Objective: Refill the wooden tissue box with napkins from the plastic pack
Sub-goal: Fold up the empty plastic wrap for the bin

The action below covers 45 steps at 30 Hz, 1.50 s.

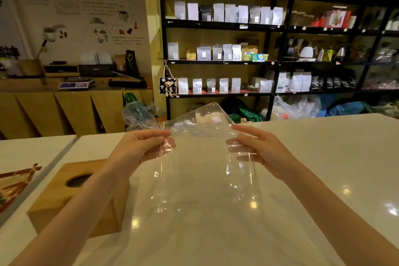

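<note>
Centrally, the clear, crinkled plastic pack [200,157] was held up above the glossy white surface [313,157], stretched between both hands and hanging down toward the surface; its upper flap curled away from the person. No napkins could be made out inside it; the film appeared see-through throughout. The left hand [140,149] pinched the pack's left edge between thumb and fingers, which were pressed together on the film. The right hand [257,149] gripped the right edge likewise, its fingers showing partly through the plastic. Both bare forearms reached in from the lower corners of the view.

To the left, the rectangular light-wood tissue box [71,196] stood on the surface, partly behind the left forearm, with a dark oval opening in its top face. It was apart from the pack. Further left lay a second white tabletop carrying a brown and red patterned item [15,185], cut off by the frame edge.

Beyond the surface stood tall black shelving [269,28] stocked with rows of pale pouches and kettles. A wooden counter [64,101] along the left wall bore a weighing scale [76,83].
</note>
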Each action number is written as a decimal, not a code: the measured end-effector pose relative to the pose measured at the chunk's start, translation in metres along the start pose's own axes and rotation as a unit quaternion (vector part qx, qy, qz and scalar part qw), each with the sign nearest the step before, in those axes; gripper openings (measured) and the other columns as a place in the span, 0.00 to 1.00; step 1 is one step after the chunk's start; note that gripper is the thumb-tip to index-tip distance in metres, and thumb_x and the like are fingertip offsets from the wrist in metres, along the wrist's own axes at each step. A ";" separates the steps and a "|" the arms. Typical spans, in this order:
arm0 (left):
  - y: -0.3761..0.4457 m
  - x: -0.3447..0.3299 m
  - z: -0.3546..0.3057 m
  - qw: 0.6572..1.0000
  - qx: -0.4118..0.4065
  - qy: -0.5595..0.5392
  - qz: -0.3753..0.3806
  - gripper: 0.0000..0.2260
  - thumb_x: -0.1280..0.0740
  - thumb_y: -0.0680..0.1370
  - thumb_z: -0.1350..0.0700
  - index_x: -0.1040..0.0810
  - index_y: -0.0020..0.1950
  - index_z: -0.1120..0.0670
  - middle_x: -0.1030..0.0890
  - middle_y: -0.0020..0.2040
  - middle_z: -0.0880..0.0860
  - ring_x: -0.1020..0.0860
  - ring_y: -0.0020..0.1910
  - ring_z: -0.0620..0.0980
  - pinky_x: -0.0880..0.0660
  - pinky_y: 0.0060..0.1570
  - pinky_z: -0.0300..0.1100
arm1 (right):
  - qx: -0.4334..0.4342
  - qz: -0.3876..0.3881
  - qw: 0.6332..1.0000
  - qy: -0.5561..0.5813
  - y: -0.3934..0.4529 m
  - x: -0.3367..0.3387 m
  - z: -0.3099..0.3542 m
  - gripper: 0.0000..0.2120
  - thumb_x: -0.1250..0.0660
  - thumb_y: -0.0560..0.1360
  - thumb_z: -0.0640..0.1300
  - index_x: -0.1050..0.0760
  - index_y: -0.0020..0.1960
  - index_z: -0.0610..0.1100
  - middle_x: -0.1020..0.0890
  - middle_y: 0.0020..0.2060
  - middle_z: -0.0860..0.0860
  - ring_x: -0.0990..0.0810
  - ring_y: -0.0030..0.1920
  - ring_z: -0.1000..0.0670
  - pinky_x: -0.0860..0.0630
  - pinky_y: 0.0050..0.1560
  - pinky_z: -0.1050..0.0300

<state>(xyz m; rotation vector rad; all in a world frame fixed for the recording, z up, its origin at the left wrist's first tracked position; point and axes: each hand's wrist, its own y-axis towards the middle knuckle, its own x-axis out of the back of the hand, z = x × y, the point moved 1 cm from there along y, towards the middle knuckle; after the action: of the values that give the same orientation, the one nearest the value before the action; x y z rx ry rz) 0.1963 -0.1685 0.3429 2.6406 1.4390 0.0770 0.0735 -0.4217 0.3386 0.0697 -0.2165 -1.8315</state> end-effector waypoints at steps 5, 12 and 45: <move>-0.009 -0.001 -0.006 0.996 -0.006 0.092 -0.004 0.18 0.27 0.62 0.57 0.20 0.51 0.51 0.14 0.41 0.49 0.16 0.44 0.47 0.20 0.40 0.33 | 0.007 0.042 0.998 -0.049 -0.007 0.002 0.006 0.11 0.32 0.72 0.44 0.20 0.53 0.50 0.14 0.47 0.51 0.16 0.48 0.50 0.19 0.41 0.61; -0.033 -0.003 -0.012 0.961 -0.061 0.261 -0.069 0.16 0.29 0.69 0.63 0.22 0.57 0.58 0.18 0.41 0.49 0.20 0.44 0.45 0.28 0.43 0.33 | 0.018 0.023 0.987 -0.158 -0.030 -0.003 0.012 0.11 0.27 0.67 0.38 0.18 0.44 0.53 0.13 0.39 0.55 0.15 0.44 0.55 0.21 0.49 0.62; -0.340 -0.015 0.054 0.945 0.246 -0.068 0.203 0.04 0.31 0.67 0.59 0.16 0.39 0.57 0.17 0.33 0.52 0.19 0.28 0.45 0.21 0.28 0.35 | -0.192 0.020 0.959 0.208 -0.244 -0.082 -0.040 0.18 0.40 0.77 0.47 0.30 0.65 0.43 0.20 0.49 0.48 0.19 0.43 0.56 0.21 0.47 0.60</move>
<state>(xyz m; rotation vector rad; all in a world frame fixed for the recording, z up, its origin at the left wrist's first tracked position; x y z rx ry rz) -0.0890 -0.0042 0.2418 3.2235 0.9422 -0.4774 -0.1301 -0.2855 0.2489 0.1747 0.4308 -1.7430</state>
